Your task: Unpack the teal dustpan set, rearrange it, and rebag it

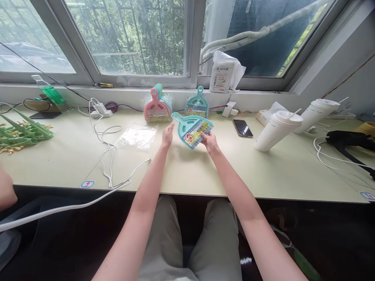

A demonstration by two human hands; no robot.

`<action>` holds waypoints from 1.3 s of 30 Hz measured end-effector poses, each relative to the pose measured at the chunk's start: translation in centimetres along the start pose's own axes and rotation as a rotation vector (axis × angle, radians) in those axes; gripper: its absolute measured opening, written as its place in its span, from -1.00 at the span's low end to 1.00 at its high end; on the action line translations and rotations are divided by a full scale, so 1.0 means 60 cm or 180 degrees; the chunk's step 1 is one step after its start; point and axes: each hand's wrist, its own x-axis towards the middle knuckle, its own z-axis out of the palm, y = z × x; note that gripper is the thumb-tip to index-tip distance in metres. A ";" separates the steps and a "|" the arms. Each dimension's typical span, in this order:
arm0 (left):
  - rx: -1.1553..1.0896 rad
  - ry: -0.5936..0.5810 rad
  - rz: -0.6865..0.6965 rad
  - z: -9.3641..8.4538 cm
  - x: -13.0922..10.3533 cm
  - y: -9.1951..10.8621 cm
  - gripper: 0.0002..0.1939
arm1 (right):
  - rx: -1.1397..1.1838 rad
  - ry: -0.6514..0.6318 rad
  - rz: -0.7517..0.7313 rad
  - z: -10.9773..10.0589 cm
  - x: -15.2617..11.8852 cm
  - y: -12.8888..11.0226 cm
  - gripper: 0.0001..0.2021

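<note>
My right hand [209, 142] grips the lower right corner of a turquoise dustpan set [191, 128], thumb on its printed card. The dustpan is tilted, its looped handle pointing up and left, with striped bristles and a colourful label facing me. My left hand [167, 136] is closed just below and left of the handle; whatever its fingers hold, if anything, is hidden. Clear plastic bags [139, 136] lie flat to the left of that hand. Behind stand a row of bagged dustpan sets [157, 107], a pink one in front, and a bagged turquoise dustpan set [197, 104].
White cables [109, 156] trail across the table's left side. Green plastic pieces [23, 130] lie at far left, near another person's arm [6, 189]. To the right are a phone [243, 128] and white lidded cups [277, 130]. A window [140, 37] rises behind.
</note>
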 end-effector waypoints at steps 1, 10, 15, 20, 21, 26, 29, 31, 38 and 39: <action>0.0628 0.0492 0.0011 -0.015 0.004 -0.005 -0.55 | -0.0018 0.0077 -0.0005 -0.005 0.001 -0.002 -0.83; 0.1677 -0.0878 0.0309 -0.061 0.006 -0.027 -0.67 | -0.0034 0.0386 0.0045 -0.032 0.012 -0.013 -0.89; 0.1494 -0.1073 0.0579 -0.027 -0.004 -0.010 -0.75 | -0.0017 0.0548 0.0125 -0.044 0.018 -0.020 -0.89; 0.1823 -0.0569 0.0731 -0.021 -0.005 -0.028 -0.76 | -0.0128 0.0409 0.0341 -0.056 0.019 -0.031 -0.90; 0.1943 -0.0586 0.0701 -0.022 -0.003 -0.034 -0.77 | -0.0186 0.0315 0.0395 -0.057 0.019 -0.034 -0.90; 0.2344 -0.0444 0.0169 -0.026 0.011 -0.051 -0.85 | -0.0618 -0.0268 0.0786 -0.054 0.011 -0.040 -0.89; 0.2187 -0.0066 0.0104 -0.029 0.014 -0.051 -0.81 | -0.0684 -0.0239 0.0809 -0.051 0.009 -0.037 -0.88; 0.2124 0.0186 0.0169 -0.031 0.014 -0.050 -0.80 | -0.0681 -0.0075 0.0718 -0.050 0.010 -0.035 -0.88; 0.1852 0.0427 0.0505 -0.023 0.007 -0.038 -0.72 | -0.0532 0.0138 0.0300 -0.034 0.008 -0.021 -0.85; 0.1768 0.0404 0.0573 -0.020 0.006 -0.035 -0.72 | -0.0557 0.0027 0.0339 -0.027 0.005 -0.019 -0.85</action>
